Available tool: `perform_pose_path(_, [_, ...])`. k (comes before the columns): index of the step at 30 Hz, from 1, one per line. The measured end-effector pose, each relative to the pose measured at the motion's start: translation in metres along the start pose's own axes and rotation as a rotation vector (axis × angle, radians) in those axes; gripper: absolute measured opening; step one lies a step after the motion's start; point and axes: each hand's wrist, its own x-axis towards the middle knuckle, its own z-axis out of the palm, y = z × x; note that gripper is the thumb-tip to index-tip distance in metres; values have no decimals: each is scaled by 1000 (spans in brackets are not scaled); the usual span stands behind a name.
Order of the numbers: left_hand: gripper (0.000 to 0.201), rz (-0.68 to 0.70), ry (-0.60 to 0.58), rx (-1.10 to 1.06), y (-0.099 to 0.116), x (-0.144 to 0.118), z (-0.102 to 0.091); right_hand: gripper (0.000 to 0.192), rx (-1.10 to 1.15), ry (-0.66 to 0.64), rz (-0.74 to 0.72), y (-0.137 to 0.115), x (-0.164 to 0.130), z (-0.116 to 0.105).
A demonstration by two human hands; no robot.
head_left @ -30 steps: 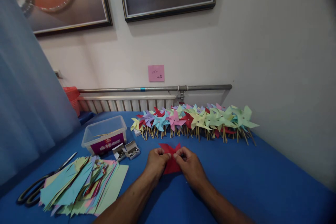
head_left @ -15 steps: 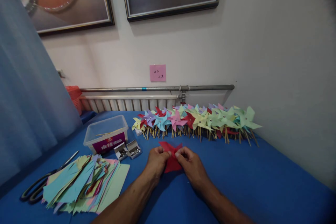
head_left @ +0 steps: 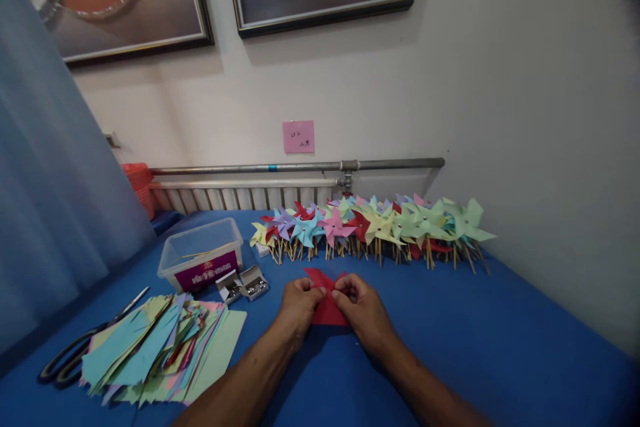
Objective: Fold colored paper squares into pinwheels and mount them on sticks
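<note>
A red paper pinwheel piece [head_left: 327, 310] lies on the blue table [head_left: 475, 327] in front of me. My left hand [head_left: 297, 307] pinches its left side near the centre. My right hand [head_left: 363, 310] pinches its right side, fingertips almost meeting those of the left hand. Two red points stick up behind my fingers; the sheet's middle is partly hidden by them. Beyond it runs a row of finished paper pinwheels [head_left: 375, 227] on wooden sticks, in several colours.
A stack of cut coloured paper [head_left: 155, 350] lies at the front left, with black-handled scissors [head_left: 75, 353] beside it. A clear plastic box [head_left: 200, 253] and two small open boxes of metal pins [head_left: 243, 283] stand behind. A radiator and pipe [head_left: 295, 168] line the wall.
Both hands stay on the red paper; its lower flap now lies flatter against the table. The view has shifted slightly.
</note>
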Motion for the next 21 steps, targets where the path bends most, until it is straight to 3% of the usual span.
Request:
perform_pose_path(4, [28,-13,-34,-88,2,-2,1,60,273,-15,63,12,2,7])
perform_pose_path(6, [28,-9,-43,-107,3,-3,2,69,342,-30,100,19,3,11])
perform_pose_path(10, [28,-7,-44,-114,1,-4,5,58,407,-14,114,24,4,16])
perform_pose_path(21, [25,-43,-7,-87,7,-8,4,45,250,42,72,22,6,9])
